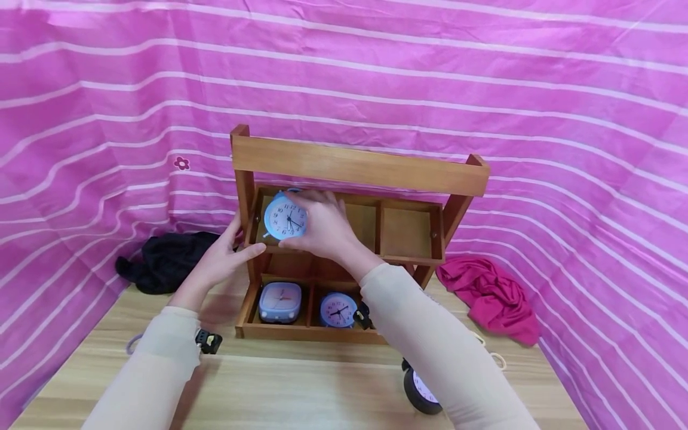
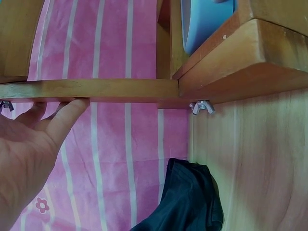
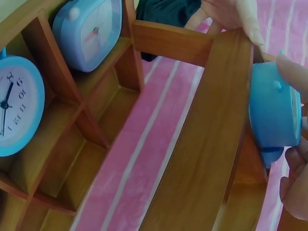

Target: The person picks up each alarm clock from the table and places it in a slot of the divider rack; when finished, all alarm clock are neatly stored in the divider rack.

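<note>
A blue round alarm clock (image 1: 279, 218) sits tilted in the left part of the upper shelf tray, and my right hand (image 1: 322, 224) grips its right side between thumb and fingers. In the right wrist view that clock (image 3: 274, 103) shows side-on at the tray's edge. My left hand (image 1: 228, 251) rests against the left upright of the wooden shelf (image 1: 355, 158), thumb across the tray's front corner. Below, a squarish blue clock (image 1: 280, 303) and a second round blue clock (image 1: 338, 309) stand in separate compartments of the bottom tray.
A black round clock (image 1: 421, 391) lies on the table (image 1: 279, 388), partly covered by the right sleeve. Black cloth (image 1: 166, 260) lies left of the shelf, red cloth (image 1: 491, 295) to its right. A pink striped curtain (image 1: 344, 71) hangs behind and around.
</note>
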{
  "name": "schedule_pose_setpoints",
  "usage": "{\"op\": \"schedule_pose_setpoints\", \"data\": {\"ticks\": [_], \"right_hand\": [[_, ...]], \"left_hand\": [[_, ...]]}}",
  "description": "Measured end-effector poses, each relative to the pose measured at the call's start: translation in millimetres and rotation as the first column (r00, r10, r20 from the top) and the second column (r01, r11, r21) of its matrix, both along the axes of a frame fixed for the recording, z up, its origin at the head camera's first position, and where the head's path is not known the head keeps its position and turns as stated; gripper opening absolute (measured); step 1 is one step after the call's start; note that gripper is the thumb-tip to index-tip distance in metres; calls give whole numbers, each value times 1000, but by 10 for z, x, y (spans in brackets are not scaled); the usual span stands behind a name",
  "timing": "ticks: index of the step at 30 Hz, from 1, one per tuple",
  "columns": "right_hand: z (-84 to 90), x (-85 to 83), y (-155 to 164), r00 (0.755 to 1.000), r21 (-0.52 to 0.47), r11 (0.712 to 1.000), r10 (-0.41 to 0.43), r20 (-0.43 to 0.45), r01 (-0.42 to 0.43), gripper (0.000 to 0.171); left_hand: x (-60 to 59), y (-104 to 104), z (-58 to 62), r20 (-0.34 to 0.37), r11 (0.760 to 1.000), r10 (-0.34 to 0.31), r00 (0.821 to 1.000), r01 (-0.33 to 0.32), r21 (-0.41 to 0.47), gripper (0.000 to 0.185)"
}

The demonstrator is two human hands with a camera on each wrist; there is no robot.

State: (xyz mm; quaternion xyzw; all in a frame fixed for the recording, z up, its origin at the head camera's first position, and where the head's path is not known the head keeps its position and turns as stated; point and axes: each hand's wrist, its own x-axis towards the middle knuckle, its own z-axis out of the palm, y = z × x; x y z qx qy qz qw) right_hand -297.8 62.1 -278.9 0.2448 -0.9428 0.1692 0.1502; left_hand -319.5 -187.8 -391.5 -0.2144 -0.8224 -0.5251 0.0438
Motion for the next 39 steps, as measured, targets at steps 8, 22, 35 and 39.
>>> {"op": "schedule_pose_setpoints", "data": {"ticks": [8, 22, 35, 39], "right_hand": [[-53, -37, -51, 1000, 40, 999, -12, 7, 11, 99], [-129, -178, 19, 996, 75, 997, 20, 84, -26, 86], [-196, -195, 45, 997, 131, 989, 60, 54, -66, 80], [-198, -158, 116, 994, 36, 994, 104, 32, -106, 89]], "left_hand": [[13, 8, 23, 7, 1000, 3, 1000, -3, 8, 97], [-2, 51, 55, -14, 999, -13, 1000, 13, 29, 97], [26, 31, 46, 10, 1000, -6, 1000, 6, 26, 96], [31, 26, 42, 12, 1000, 1, 1000, -2, 14, 97]]}}
